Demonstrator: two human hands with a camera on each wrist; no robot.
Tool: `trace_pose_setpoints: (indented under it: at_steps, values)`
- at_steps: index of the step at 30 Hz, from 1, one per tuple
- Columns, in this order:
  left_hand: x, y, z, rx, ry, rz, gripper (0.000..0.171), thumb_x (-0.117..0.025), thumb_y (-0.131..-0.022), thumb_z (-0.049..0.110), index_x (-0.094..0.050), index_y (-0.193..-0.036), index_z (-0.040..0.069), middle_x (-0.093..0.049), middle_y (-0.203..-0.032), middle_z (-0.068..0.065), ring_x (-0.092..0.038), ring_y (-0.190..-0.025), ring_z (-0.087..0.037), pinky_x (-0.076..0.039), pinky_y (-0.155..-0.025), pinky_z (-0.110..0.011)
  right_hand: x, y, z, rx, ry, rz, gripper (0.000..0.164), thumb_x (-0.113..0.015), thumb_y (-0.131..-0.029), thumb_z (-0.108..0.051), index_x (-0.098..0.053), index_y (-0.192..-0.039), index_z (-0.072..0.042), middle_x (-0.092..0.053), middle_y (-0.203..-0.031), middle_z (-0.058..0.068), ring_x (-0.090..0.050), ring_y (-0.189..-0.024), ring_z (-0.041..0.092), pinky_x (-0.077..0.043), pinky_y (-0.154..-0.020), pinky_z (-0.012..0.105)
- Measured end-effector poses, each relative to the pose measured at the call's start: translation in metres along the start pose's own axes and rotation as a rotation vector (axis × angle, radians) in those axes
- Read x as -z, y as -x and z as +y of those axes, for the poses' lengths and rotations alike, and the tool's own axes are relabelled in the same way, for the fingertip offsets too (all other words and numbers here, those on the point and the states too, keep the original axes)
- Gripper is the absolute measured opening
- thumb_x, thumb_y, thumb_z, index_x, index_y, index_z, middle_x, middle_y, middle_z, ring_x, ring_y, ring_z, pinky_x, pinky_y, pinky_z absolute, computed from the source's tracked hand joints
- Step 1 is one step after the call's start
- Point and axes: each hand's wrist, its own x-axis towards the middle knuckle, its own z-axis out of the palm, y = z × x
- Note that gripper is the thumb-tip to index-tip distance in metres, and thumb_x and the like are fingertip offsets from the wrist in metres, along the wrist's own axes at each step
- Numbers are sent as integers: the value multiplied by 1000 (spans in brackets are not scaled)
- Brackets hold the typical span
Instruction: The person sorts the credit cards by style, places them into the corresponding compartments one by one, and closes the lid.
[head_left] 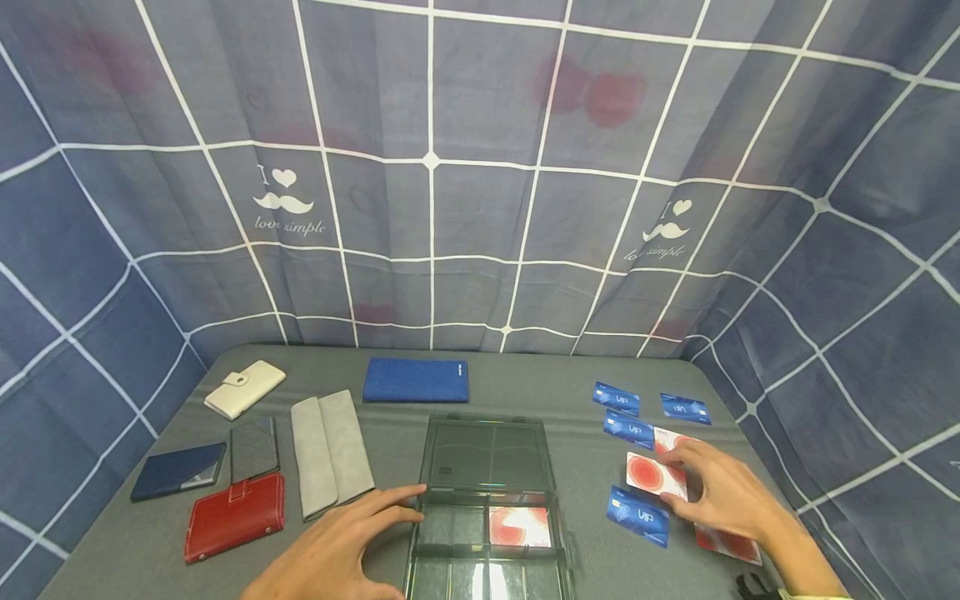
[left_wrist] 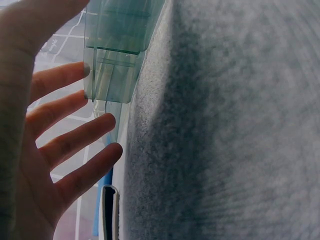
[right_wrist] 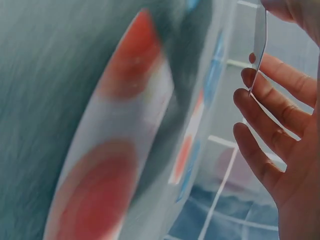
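Note:
My right hand pinches a red-and-white card by its edges, thumb on one side and fingers on the other. In the right wrist view the card stands edge-on between thumb and fingertips. My left hand has its fingers spread, fingertips at the left side of a clear dark plastic organizer box. The box lies with its lid folded back, showing several compartments. One red-and-white card lies in a right-hand compartment. Blue VIP cards lie on the table about the right hand.
Another red-and-white card lies under the right wrist, another beyond the fingers. At left are a grey wallet, a red wallet, a navy card holder and a cream wallet. A blue wallet lies behind the box.

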Motion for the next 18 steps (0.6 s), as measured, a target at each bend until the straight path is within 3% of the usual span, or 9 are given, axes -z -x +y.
trace_pose_setpoints:
  at_steps: [3, 10, 18]
  values:
    - [0, 0, 0, -3, 1, 4, 79, -80, -80, 75, -67, -144, 32, -50, -165, 8, -61, -136, -14, -61, -89, -39, 1, -8, -10, 40, -4, 12, 50, -98, -65, -38, -78, -110, -27, -70, -112, -11, -71, -95, 14, -60, -76, 43]
    - [0, 0, 1, 5, -3, -2, 77, -80, -81, 76, -67, -144, 33, -49, -165, 8, -61, -135, -14, -61, -90, -39, 5, -22, -39, 103, 7, 29, 49, -96, -66, -42, -78, -109, -28, -70, -109, -13, -69, -101, 16, -60, -75, 45]
    - [-1, 0, 0, -18, -9, 18, 77, -79, -81, 76, -68, -143, 31, -51, -164, 6, -63, -134, -15, -61, -87, -37, 2, -34, -67, 224, -46, 61, 48, -95, -67, -40, -78, -108, -25, -66, -105, -19, -63, -94, 3, -52, -80, 29]
